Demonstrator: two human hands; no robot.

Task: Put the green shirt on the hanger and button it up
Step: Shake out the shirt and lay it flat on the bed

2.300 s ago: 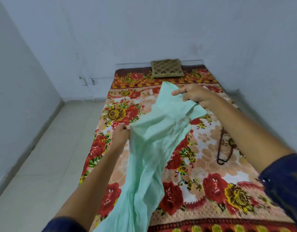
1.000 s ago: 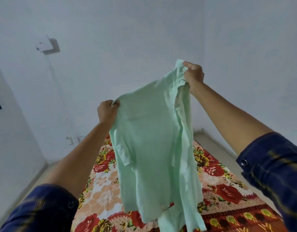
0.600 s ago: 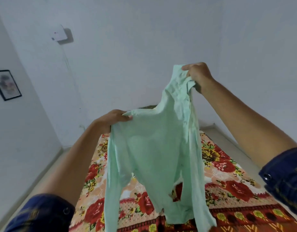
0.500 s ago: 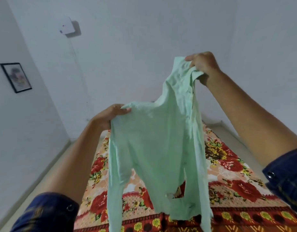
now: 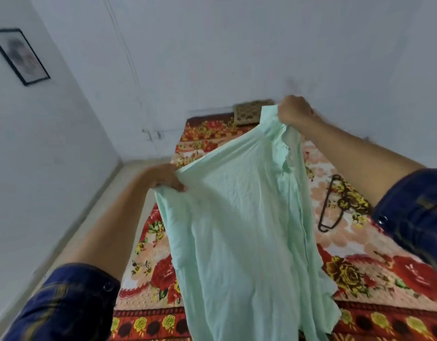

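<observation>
Left hand [image 5: 166,177] pinching low, right hand [image 5: 293,112] gripping high

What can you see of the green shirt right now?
The green shirt is pale mint, thin, creased fabric, held up in the air over the floral bed cover. The left hand grips one upper edge; the right hand, higher, grips the collar end. It hangs open and unbuttoned, hem trailing out of view. The dark hanger lies apart on the bed.
</observation>
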